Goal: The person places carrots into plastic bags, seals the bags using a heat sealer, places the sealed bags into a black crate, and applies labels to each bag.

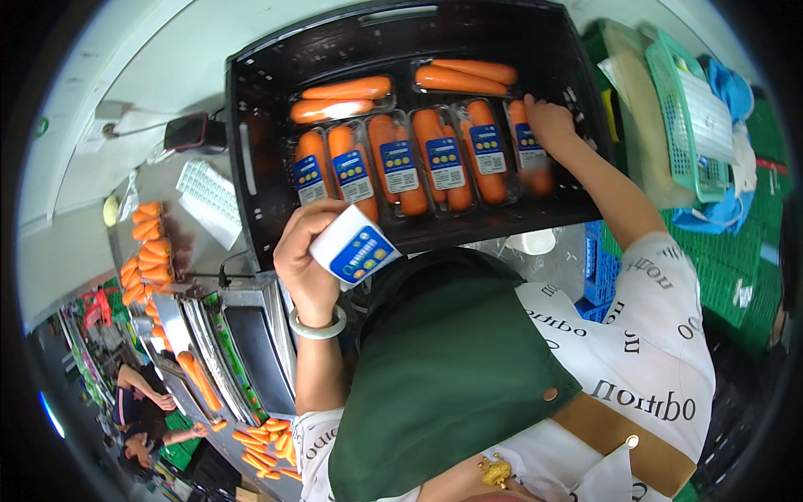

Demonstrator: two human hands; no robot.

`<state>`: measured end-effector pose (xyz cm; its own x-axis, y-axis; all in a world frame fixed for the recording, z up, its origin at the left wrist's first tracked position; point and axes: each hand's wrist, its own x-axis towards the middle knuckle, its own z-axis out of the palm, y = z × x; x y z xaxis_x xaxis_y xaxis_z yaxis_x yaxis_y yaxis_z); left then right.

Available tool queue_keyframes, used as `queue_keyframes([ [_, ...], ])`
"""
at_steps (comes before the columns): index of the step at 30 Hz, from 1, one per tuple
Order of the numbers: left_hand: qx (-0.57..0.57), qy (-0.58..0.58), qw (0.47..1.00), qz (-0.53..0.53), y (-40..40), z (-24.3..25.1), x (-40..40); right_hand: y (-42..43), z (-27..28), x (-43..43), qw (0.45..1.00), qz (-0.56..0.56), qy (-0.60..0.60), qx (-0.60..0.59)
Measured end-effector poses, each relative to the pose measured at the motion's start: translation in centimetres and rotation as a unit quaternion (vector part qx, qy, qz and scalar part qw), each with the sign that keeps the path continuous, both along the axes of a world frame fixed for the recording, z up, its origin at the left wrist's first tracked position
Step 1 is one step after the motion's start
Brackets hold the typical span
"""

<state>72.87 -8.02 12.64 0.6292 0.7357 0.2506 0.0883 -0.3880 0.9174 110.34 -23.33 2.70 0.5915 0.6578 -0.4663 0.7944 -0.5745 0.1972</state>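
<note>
My left hand (307, 257), with a pale bangle at the wrist, holds a white roll or stack of blue-and-white printed labels (361, 254) near the crate's front left edge. My right hand (549, 125) reaches into the black plastic crate (414, 235) and touches the upper right side of the rightmost carrot pack (533, 160). Its fingertips are partly hidden, and that pack is slightly blurred. Several clear packs of carrots (395, 166) stand in a row, bearing similar labels. Behind them lie two carrot packs (342, 100) (464, 76) with no label visible.
Left of the crate are a dark device (194, 132), a sheet of labels (210, 194), loose carrots (150, 251) and a metal-framed machine (257, 351). A co-worker (141, 408) is at the lower left. A green basket (684, 119) and blue crate (596, 270) are at right.
</note>
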Motion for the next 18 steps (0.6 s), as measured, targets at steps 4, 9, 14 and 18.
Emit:
queue_keyframes([
  [4, -0.21, -0.079, 0.974, -0.018, -0.5, -0.1, 0.6, 3.5, 6.9, -8.8, 0.819, 0.003, 0.434, 0.375],
  [9, -0.175, -0.003, 0.985, -0.004, -1.2, -0.4, 1.1, 5.5, 11.3, -17.5, 0.731, 0.11, 0.566, 0.365],
  [14, -0.08, 0.196, 0.977, -0.039, -0.9, 0.2, 0.0, 5.1, 11.4, -16.7, 0.746, 0.187, 0.45, 0.454],
  [18, -0.06, 0.012, 0.992, 0.114, -0.2, -1.0, -1.1, 9.1, 13.9, -7.5, 0.661, -0.096, 0.444, 0.597],
])
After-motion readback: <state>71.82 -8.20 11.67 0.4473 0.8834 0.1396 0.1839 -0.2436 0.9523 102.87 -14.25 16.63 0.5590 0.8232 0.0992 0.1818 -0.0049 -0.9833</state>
